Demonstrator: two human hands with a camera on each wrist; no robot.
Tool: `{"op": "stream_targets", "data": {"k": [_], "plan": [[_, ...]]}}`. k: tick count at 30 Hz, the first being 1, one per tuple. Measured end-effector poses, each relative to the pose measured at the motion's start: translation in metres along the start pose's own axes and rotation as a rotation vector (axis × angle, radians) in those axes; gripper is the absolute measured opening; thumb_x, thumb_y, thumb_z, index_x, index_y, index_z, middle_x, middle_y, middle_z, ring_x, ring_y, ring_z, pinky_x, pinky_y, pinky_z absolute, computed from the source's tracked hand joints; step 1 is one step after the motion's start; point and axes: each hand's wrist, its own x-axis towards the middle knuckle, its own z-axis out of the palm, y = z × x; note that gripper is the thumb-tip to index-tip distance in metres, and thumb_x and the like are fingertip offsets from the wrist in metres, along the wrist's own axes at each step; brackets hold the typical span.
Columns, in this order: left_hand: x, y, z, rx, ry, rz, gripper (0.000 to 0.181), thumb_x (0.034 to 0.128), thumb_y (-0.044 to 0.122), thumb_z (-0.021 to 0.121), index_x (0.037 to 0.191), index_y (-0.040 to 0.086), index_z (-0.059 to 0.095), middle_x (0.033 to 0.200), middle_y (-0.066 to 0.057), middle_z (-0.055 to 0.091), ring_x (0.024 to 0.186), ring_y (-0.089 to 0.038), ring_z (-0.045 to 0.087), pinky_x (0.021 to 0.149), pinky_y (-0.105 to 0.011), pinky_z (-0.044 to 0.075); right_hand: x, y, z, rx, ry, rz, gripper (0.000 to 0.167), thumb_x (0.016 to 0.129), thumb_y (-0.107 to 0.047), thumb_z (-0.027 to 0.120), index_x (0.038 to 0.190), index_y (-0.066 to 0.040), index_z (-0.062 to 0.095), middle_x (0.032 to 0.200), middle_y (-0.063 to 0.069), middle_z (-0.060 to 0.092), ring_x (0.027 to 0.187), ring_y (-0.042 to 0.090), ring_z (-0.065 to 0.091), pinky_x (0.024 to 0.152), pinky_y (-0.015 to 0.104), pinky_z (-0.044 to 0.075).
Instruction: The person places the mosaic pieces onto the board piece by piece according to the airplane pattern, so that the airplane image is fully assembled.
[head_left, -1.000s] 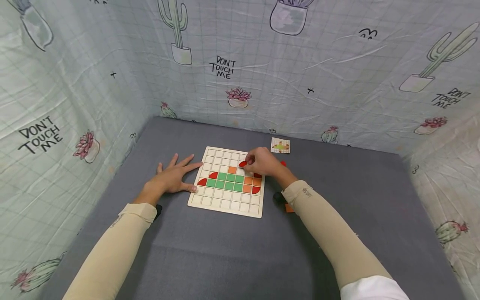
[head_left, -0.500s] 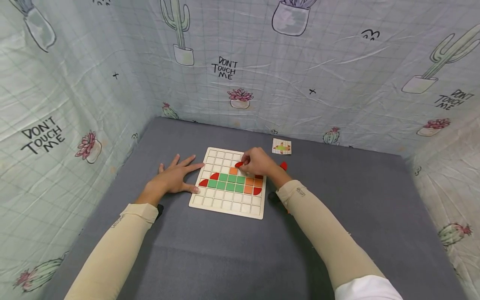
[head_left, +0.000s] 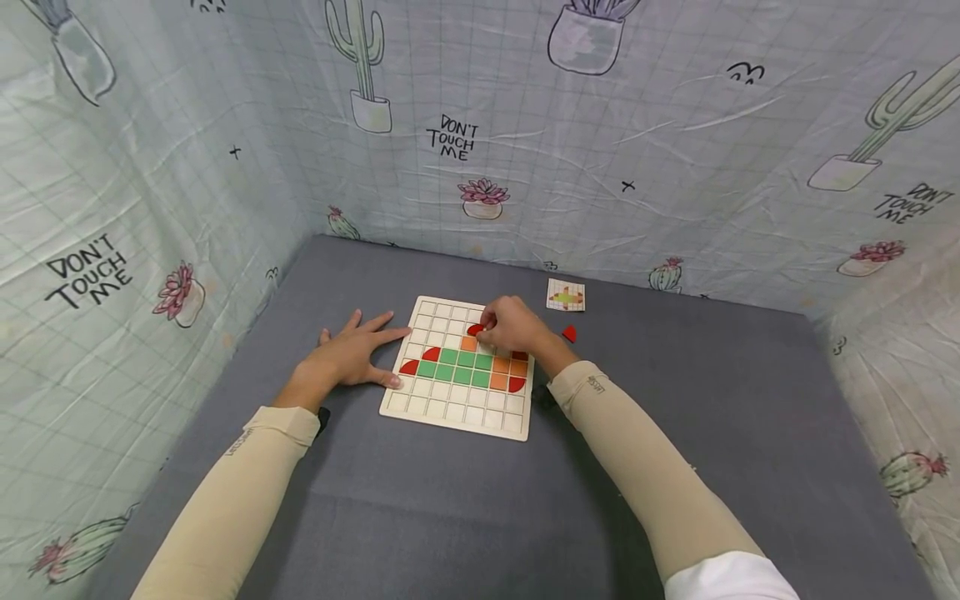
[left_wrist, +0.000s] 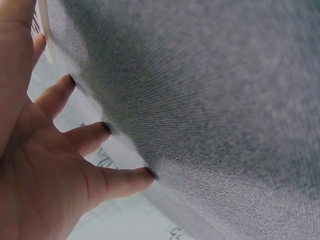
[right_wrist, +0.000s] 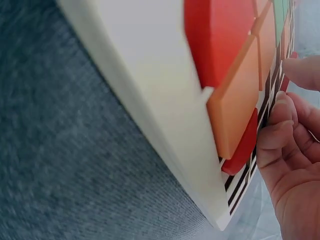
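A pale gridded board (head_left: 450, 414) lies on the grey table, bearing green square tiles (head_left: 456, 366), orange square tiles (head_left: 498, 381) and red quarter-round tiles (head_left: 408, 367). Over its upper part my right hand (head_left: 513, 325) pinches another red quarter-round tile (head_left: 475, 330) between thumb and fingers, just above a lone orange tile (head_left: 468, 343). In the right wrist view only a sliver of that red tile shows by the fingertips. My left hand (head_left: 341, 360) is spread flat at the board's left side, index finger and thumb touching its edge; the other fingertips rest on the table.
A small pattern card (head_left: 566, 295) lies behind the board, to the right. One loose red tile (head_left: 570, 333) sits on the table beyond the right wrist. Patterned cloth (head_left: 480, 150) hangs along the back and sides of the table.
My right hand has shifted slightly left, bringing the red tile over the lone orange one. The right sleeve now covers the orange piece seen earlier on the table. My left hand stays put.
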Motion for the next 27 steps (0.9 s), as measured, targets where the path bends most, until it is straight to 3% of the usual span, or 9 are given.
{"op": "stream_targets", "data": {"k": [21, 27], "plan": [[0.0035, -0.0034, 0.0028, 0.023, 0.011, 0.018, 0.102, 0.0793, 0.063, 0.081, 0.165, 0.037, 0.031, 0.178, -0.007, 0.013, 0.16, -0.056, 0.003, 0.109, -0.092, 0.014, 0.0017, -0.0013, -0.0001, 0.029, 0.009, -0.004, 0.019, 0.094, -0.02, 0.078, 0.102, -0.002, 0.077, 0.093, 0.009, 0.074, 0.084, 0.02, 0.065, 0.078, 0.034, 0.054], [0.0039, -0.0042, 0.0046, 0.028, 0.006, 0.018, 0.102, 0.0796, 0.063, 0.081, 0.165, 0.037, 0.031, 0.178, -0.007, 0.012, 0.159, -0.057, 0.003, 0.108, -0.092, 0.014, -0.0004, -0.001, 0.0013, 0.039, -0.002, -0.01, 0.021, 0.096, -0.016, 0.075, 0.111, -0.001, 0.076, 0.092, 0.009, 0.073, 0.082, 0.019, 0.063, 0.078, 0.033, 0.052]]}}
